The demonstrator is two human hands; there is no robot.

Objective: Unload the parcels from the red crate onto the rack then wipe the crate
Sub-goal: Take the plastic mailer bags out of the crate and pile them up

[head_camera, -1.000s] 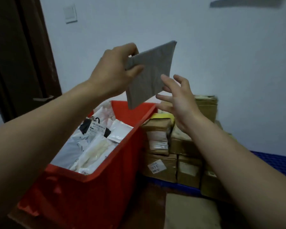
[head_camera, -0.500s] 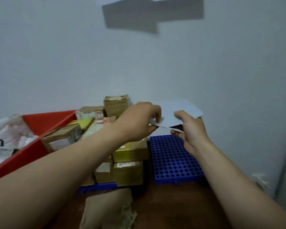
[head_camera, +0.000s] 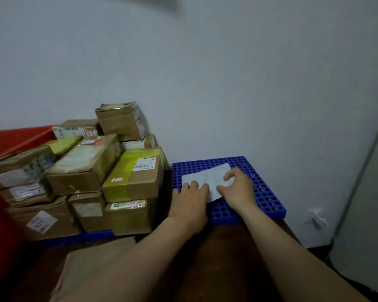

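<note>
Grey parcel on the rack, both hands on it

Head view: I see the grey parcel (head_camera: 207, 177) lying flat on the blue rack (head_camera: 264, 192). My left hand (head_camera: 190, 197) grips its near left edge and my right hand (head_camera: 238, 190) pinches its right edge. The red crate (head_camera: 20, 138) sits far left, beside stacked cardboard boxes (head_camera: 109, 166).

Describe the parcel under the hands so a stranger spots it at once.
Find the blue perforated rack at the foot of the white wall, right of the stacked cardboard boxes. On it lies a flat grey parcel, held by the left hand and right hand. Unlike the bulky brown boxes, it is thin and pale.
</note>
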